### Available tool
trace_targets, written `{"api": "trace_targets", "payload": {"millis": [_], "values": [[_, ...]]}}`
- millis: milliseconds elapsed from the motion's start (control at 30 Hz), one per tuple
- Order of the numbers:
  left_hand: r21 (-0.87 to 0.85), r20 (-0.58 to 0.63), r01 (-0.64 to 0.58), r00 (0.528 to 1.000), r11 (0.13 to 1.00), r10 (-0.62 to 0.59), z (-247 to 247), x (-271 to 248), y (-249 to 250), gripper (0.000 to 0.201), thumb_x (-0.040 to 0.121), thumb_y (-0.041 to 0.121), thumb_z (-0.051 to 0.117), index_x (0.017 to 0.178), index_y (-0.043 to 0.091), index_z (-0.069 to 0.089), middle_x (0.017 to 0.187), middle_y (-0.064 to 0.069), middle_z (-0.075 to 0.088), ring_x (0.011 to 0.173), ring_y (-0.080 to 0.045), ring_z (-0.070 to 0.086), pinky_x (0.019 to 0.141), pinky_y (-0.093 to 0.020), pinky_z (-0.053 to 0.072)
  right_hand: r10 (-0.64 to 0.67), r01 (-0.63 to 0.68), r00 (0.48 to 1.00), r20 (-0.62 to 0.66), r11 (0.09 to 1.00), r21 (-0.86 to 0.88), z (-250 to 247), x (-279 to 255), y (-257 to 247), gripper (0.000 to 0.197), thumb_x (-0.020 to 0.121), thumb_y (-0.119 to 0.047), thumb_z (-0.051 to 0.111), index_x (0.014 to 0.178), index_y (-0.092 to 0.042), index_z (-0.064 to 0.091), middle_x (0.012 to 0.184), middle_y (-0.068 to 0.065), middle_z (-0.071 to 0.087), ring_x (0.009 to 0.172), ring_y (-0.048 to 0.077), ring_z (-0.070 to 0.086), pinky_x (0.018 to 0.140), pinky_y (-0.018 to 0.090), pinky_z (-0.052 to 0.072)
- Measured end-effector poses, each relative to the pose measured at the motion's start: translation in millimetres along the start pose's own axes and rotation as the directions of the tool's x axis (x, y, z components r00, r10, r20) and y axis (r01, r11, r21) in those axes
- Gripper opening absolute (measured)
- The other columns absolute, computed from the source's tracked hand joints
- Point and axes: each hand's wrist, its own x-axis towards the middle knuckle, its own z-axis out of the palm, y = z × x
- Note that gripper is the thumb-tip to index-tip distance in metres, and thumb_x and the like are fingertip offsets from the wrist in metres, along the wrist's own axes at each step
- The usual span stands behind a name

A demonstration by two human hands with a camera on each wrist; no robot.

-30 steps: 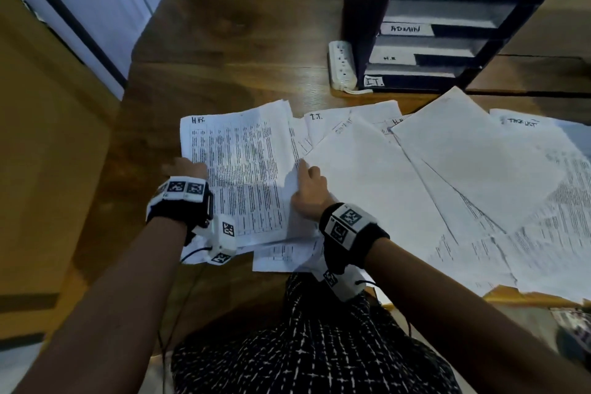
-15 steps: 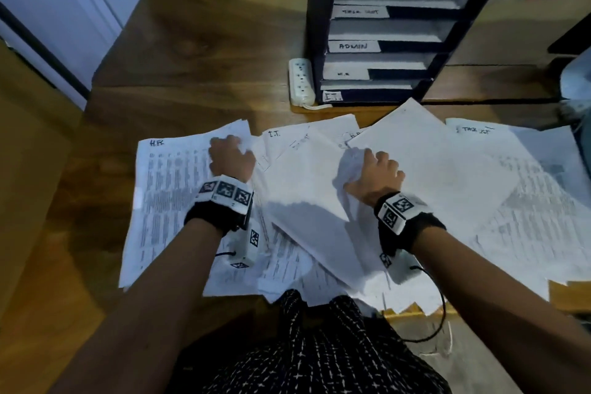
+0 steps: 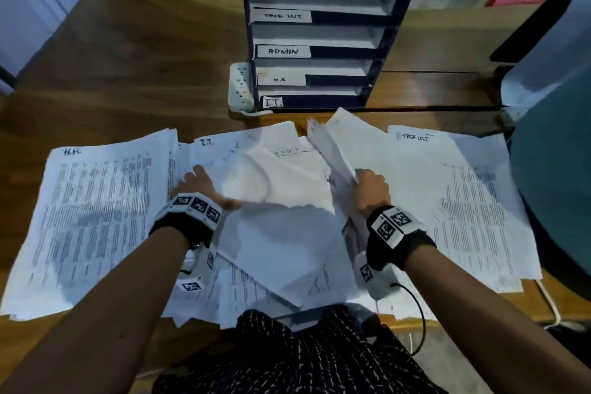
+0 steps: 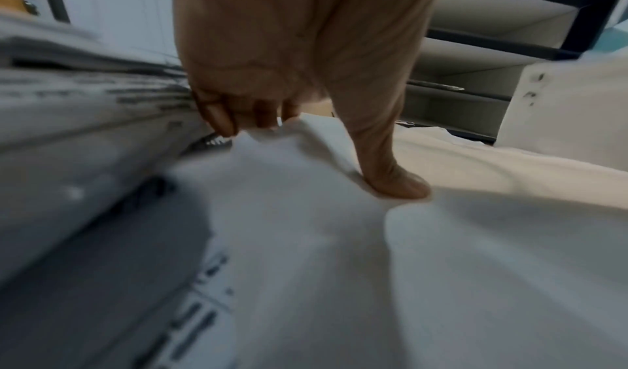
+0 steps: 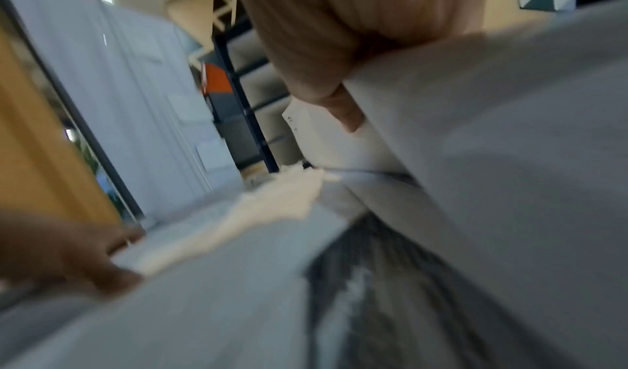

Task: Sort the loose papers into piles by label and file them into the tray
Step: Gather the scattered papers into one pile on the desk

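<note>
Matt white paper sheets [image 3: 96, 217], glossy wood desk [image 3: 128, 73], white plastic power strip [image 3: 241, 86]

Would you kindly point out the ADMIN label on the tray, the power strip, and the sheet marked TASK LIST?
ADMIN label [image 3: 283, 51]: head view, centre of the white strip on the tray's second shelf.
Power strip [image 3: 240, 86]: head view, middle of its white body.
TASK LIST sheet [image 3: 415, 137]: head view, handwritten heading at its top edge.

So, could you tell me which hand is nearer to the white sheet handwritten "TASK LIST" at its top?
Right. The right hand grips lifted sheets just left of the TASK LIST sheet; the left hand is far across the spread, pinching paper beside the H.R. pile.
</note>
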Motion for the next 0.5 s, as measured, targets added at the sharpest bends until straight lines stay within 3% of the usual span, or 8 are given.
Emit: {"api": "trace_targets", "payload": {"millis": [100,200,267,333,367,433,500], "values": [[-0.122,0.044,-0.012,0.999,0.992,0.017,3,3,4,0.09,0.07,0.046,0.075,0.135,0.001,0.032,0.136,-0.024,0.044,0.124,-0.04,0.043,0.102,-0.045,0.037,-0.154,0.154,0.988,0.005,0.987,0.036,-7,-9,-15,0.033,0.096,-0.02,0.041,0.121,-0.002,0.055,0.114,0.026,0.058,0.106,0.041,0.052,0.081,0.04,0.04],[-0.187,-0.053,-0.025,0.998,0.982,0.016,4,-4,16,0.054,0.085,0.035,0.061,0.126,0.002,0.049,0.129,-0.025,0.051,0.118,-0.041,0.048,0.099,-0.043,0.039,-0.265,0.275,0.95,0.163,0.96,-0.045,13,-22,-26,0.045,0.094,-0.034,0.033,0.13,-0.013,0.049,0.122,0.021,0.056,0.107,0.037,0.053,0.082,0.036,0.042],[-0.2,-0.13,-0.024,0.991,0.98,-0.003,0,-6,22,0.04,0.093,0.025,0.047,0.123,-0.001,0.051,0.129,-0.026,0.05,0.119,-0.041,0.045,0.099,-0.042,0.036,-0.311,0.357,0.908,0.28,0.925,-0.133,33,-32,-33,0.045,0.096,-0.043,0.031,0.114,-0.013,0.06,0.116,0.017,0.058,0.103,0.033,0.056,0.079,0.033,0.042],[-0.186,-0.189,-0.034,0.982,0.982,-0.002,-8,-8,25,0.037,0.098,0.018,0.035,0.124,-0.005,0.048,0.131,-0.028,0.046,0.122,-0.042,0.041,0.102,-0.043,0.033,-0.34,0.409,0.874,0.347,0.9,-0.148,42,-38,-41,0.061,0.093,-0.057,0.028,0.094,-0.009,0.064,0.109,0.016,0.06,0.098,0.029,0.058,0.075,0.033,0.041],[-0.187,-0.229,-0.041,0.973,0.981,-0.003,-13,-8,25,0.038,0.099,0.018,0.031,0.123,-0.006,0.049,0.129,-0.029,0.048,0.121,-0.042,0.043,0.101,-0.045,0.033,-0.344,0.417,0.861,0.375,0.9,-0.13,40,-39,-44,0.064,0.093,-0.059,0.027,0.095,-0.008,0.064,0.111,0.016,0.059,0.099,0.029,0.057,0.076,0.034,0.04],[-0.186,-0.304,-0.073,0.953,0.98,0.013,-24,-9,25,0.038,0.1,0.018,0.028,0.116,-0.008,0.051,0.124,-0.031,0.051,0.117,-0.044,0.046,0.098,-0.047,0.036,-0.386,0.465,0.843,0.376,0.874,-0.145,35,-32,-43,0.055,0.092,-0.056,0.036,0.117,-0.011,0.056,0.127,0.017,0.049,0.115,0.031,0.045,0.092,0.039,0.036],[-0.215,-0.345,-0.067,0.938,0.974,-0.012,-39,-11,26,0.04,0.1,0.02,0.028,0.118,-0.007,0.051,0.125,-0.031,0.05,0.118,-0.044,0.046,0.098,-0.048,0.037,-0.368,0.46,0.86,0.354,0.86,-0.223,31,-26,-32,0.07,0.081,-0.055,0.057,0.135,-0.017,0.035,0.144,0.011,0.028,0.129,0.033,0.028,0.103,0.048,0.03]]}}
